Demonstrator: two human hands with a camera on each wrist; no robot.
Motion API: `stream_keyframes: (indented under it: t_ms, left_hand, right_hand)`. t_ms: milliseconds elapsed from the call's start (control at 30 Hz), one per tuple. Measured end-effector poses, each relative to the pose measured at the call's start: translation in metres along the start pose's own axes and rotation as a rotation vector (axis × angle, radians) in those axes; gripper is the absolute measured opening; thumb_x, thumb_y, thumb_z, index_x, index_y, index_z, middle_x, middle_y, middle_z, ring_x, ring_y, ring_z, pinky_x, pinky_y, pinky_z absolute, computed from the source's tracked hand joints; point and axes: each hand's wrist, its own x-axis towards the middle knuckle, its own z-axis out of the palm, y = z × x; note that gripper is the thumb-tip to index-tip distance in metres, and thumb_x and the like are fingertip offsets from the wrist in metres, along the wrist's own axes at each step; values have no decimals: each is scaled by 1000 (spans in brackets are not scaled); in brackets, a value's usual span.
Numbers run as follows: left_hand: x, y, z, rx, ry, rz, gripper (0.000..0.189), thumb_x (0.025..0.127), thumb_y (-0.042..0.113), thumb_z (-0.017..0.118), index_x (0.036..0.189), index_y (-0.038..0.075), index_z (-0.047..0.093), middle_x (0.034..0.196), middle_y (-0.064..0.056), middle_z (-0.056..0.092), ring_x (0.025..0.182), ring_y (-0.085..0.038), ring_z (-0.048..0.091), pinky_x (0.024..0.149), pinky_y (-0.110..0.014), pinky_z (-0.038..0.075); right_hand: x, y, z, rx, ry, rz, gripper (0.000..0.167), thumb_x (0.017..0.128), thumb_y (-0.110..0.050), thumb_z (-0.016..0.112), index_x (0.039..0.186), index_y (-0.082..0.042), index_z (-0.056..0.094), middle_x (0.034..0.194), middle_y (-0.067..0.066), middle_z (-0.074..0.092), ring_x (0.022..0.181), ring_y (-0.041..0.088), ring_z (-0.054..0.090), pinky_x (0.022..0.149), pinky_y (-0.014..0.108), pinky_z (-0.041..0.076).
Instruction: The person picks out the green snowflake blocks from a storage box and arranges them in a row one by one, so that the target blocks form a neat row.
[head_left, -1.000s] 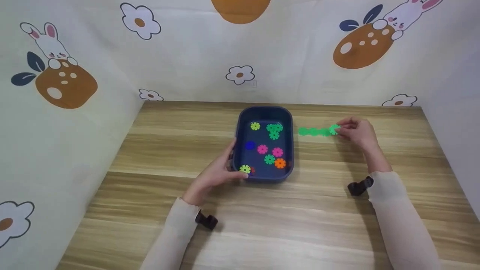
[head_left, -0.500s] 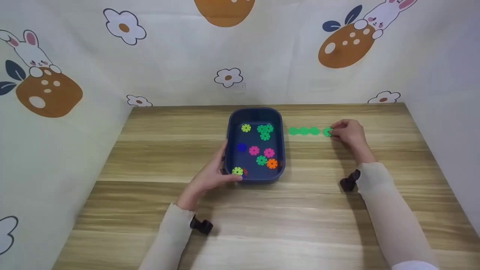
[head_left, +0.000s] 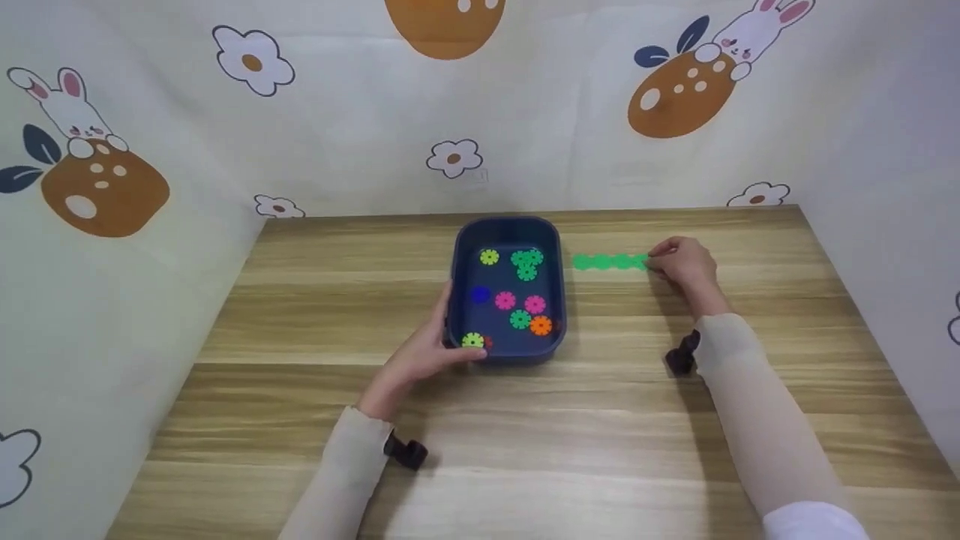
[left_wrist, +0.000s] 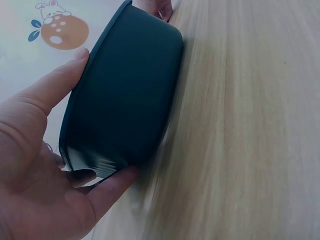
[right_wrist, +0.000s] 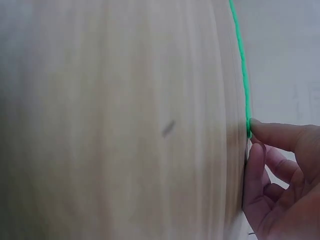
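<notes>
1. head view: the left hand [head_left: 424,352] is gripping the blue tray [head_left: 519,359] at its near-left corner; the right hand [head_left: 686,266] is pinching the right end of the green disc row [head_left: 609,262], lying right of the tray.
2. left wrist view: spread digits are bracing rim and wall.
3. right wrist view: fingertips are nearly meeting at the row's end; level pressure is probably serving alignment best.
</notes>
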Motion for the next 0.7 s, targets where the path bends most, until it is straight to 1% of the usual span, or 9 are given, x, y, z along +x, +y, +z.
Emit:
stream_keyframes:
  t_ms: [67, 133, 233, 300, 367, 500, 700]
  left_hand:
    - [1, 1, -1, -11, 0, -9, 120, 81, 15, 83, 161, 30, -5, 170, -1, 3, 149, -30, 26, 126, -52, 14]
    - [2, 1, -1, -18, -7, -16, 120, 81, 15, 83, 161, 31, -5, 170, 0, 1, 150, -30, 25, 126, -51, 14]
    - [3, 3, -1, -4, -13, -41, 120, 81, 19, 84, 161, 31, -5, 170, 1, 0, 151, -28, 21, 127, -51, 11]
    - [4, 3, -1, 2, -15, -41, 121, 80, 19, 84, 161, 29, -5, 170, 0, 0, 152, -28, 20, 126, -52, 11]
    - [2, 2, -1, 0, -10, -40, 120, 80, 18, 84, 161, 27, -4, 170, -1, 2, 152, -29, 21, 126, -52, 10]
    - [3, 4, 0, 1, 2, -20, 119, 81, 18, 84, 162, 23, -3, 170, -4, 5, 150, -31, 24, 126, -53, 12]
    - [2, 6, 4, 12, 17, -50, 119, 80, 22, 85, 161, 27, -2, 169, -4, 10, 146, -31, 32, 125, -55, 16]
  right_hand:
    - [1, -2, 0, 7, -7, -5, 28, 92, -27, 69, 110, -5, 68, 87, -3, 65, 68, 5, 55, 68, 24, 43]
    - [1, -2, 0, 21, -10, 4, 28, 92, -27, 69, 110, -5, 68, 86, -5, 63, 69, 5, 55, 68, 23, 43]
    - [2, 0, -2, 48, -18, 24, 30, 93, -28, 69, 111, -4, 66, 87, -6, 61, 70, 4, 55, 65, 20, 45]
    - [1, 1, -3, 82, -31, 42, 32, 93, -29, 69, 113, -4, 65, 90, -4, 60, 71, 3, 56, 64, 18, 46]
    - [-1, 2, -3, 123, -50, 55, 36, 94, -30, 66, 117, -2, 63, 96, -2, 60, 74, 3, 57, 65, 17, 48]
    - [-1, 2, -4, 204, -68, 58, 40, 97, -31, 63, 122, 0, 59, 102, 1, 57, 79, 3, 57, 69, 13, 52]
    - [0, 8, -6, 256, -73, 51, 47, 98, -35, 62, 126, 2, 58, 99, 0, 60, 78, 2, 58, 71, 15, 55]
